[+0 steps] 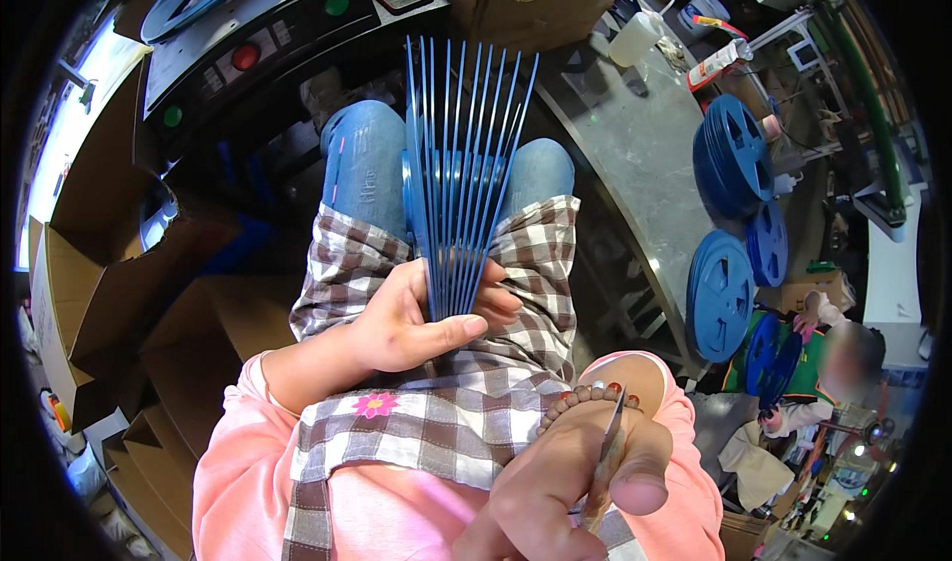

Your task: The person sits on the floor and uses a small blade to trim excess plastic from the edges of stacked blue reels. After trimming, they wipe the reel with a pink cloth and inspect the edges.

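Observation:
My left hand (421, 323) grips a fanned stack of thin blue plastic reel discs (466, 164), seen edge-on above my lap. Its thumb presses the near edge while the fingers wrap the right side. The far ends of the discs spread apart. Close to the camera, my right hand (560, 482) is closed round a thin, pointed knife (612, 432), the tip directed away from me. Part of its handle is hidden by the fingers. The knife is apart from the discs. More blue plastic lies behind the fan, over my knees, mostly covered.
Open cardboard boxes (74, 303) stand on the left. Ahead is a dark machine with red and green buttons (244, 57). A grey metal table (635, 154) on the right bears stacked blue reels (721, 293), a bottle (635, 40) and tools. Another person (833, 363) works beyond it.

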`<state>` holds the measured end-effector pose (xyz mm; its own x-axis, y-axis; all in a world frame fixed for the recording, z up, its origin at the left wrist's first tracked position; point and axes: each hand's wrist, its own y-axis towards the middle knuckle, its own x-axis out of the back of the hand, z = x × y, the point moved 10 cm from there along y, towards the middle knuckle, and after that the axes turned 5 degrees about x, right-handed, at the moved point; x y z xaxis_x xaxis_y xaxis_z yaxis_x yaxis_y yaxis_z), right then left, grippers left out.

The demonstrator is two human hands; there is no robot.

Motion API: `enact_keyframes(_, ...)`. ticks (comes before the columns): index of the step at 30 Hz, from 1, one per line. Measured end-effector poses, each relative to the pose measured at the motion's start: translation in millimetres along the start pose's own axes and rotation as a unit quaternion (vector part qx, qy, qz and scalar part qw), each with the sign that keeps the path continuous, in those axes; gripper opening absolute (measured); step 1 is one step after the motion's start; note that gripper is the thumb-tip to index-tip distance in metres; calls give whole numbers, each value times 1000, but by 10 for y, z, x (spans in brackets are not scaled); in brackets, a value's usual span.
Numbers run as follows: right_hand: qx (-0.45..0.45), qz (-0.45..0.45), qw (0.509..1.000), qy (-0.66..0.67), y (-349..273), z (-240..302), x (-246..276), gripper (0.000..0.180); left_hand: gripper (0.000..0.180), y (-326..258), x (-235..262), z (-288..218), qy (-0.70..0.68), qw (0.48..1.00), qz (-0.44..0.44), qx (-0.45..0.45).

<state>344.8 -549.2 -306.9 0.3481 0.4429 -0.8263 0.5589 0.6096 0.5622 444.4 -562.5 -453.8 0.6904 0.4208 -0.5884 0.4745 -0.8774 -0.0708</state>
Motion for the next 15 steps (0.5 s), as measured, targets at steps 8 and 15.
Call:
enact_keyframes(8,19,-18,1000,11,-39,108,-1,43,45,-5,-22,-3,8,1000,4,4)
enact_keyframes(15,89,27,994,-52,48,140,-34,44,46,-62,-57,12,4,1000,27,-9)
